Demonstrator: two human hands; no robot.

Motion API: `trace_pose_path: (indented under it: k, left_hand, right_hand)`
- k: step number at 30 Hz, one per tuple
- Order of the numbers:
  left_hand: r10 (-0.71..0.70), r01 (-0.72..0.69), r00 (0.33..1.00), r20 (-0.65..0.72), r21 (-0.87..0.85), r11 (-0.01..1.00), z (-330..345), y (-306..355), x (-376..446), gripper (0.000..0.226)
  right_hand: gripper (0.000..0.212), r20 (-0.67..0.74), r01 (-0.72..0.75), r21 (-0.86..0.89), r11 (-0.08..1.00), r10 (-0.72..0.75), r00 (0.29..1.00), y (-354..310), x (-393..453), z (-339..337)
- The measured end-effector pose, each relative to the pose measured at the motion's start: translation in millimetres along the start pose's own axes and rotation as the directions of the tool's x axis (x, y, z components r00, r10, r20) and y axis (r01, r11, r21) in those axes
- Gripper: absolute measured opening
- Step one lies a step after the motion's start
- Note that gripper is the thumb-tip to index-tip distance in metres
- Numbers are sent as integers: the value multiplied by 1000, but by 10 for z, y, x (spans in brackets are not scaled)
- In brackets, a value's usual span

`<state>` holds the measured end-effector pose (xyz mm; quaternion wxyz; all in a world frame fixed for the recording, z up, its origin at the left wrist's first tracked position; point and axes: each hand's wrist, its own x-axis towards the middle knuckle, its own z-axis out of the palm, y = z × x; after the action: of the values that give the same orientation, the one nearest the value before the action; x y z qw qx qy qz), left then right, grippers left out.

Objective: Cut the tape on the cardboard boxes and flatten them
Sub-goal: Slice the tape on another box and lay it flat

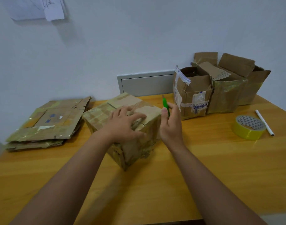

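Steadying: left hand (124, 125) lies spread, fingers straight, on top of the sealed cardboard box (122, 127) at mid counter (171, 184).
Right grip: right hand (170, 122) curls round a green utility knife (165, 105), just beside the box's right edge, blade end pointing up and away, not touching the cardboard.
Box state: closed, wrapped in clear and yellowish tape, one corner turned toward the camera.
Step in hand: likely readying the cut on the top seam; no cut visible yet.
Next move calls for: lowering the blade onto the tape line, keeping the left fingers off its path.
Risk: spread fingers rest close to the seam.
Done so far: flattened boxes (46, 122) stacked at left.
Waiting: open boxes (217, 88) at back right.
Also present: yellow tape roll (248, 127), white pen (264, 122).
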<state>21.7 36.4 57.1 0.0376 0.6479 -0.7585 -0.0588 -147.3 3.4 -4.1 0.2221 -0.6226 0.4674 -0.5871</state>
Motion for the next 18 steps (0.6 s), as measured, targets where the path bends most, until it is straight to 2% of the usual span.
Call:
trace_pose_path:
  k: [2, 3, 5, 7, 8, 9, 11, 12, 13, 18]
  left_hand:
    - [25, -26, 998, 60, 3, 1000, -43, -67, -24, 64]
    - [45, -46, 996, 82, 7, 999, -65, -104, -37, 63]
    - [52, -59, 996, 73, 89, 994, -97, -205, -68, 63]
    - [-40, 50, 997, -71, 140, 989, -69, -323, -114, 71]
    - [-131, 147, 977, -166, 89, 985, -22, -372, -155, 79]
    - [-237, 232, 945, -225, -47, 972, 45, -423, -190, 88]
    - [-387, 277, 901, -197, -425, 862, 159, -483, -232, 98]
    - [-408, 258, 896, -176, -541, 800, 200, -495, -229, 96]
    - [-414, 239, 890, -190, -578, 780, 230, -498, -223, 91]
    - [-418, 177, 815, -401, -514, 839, 323, -467, -274, 74]
  right_hand:
    - [25, 167, 63, -77, 995, -50, 985, 69, 44, 62]
    - [26, 205, 81, -135, 988, -53, 977, 102, 31, 86]
    - [30, 185, 77, -215, 973, -37, 982, 111, -25, 99]
    - [35, 138, 58, -254, 966, -23, 990, 73, -85, 93]
    - [37, 126, 52, -256, 965, -20, 992, 49, -116, 91]
    - [37, 118, 45, -246, 968, -16, 993, 33, -136, 95]
    - [34, 101, 38, -196, 980, -18, 995, -5, -160, 112]
    - [33, 93, 32, -178, 984, -15, 996, -24, -172, 121]
    - [32, 87, 25, -171, 985, -10, 996, -46, -184, 125]
    - [33, 115, 48, -206, 977, -24, 993, -148, -192, 87]
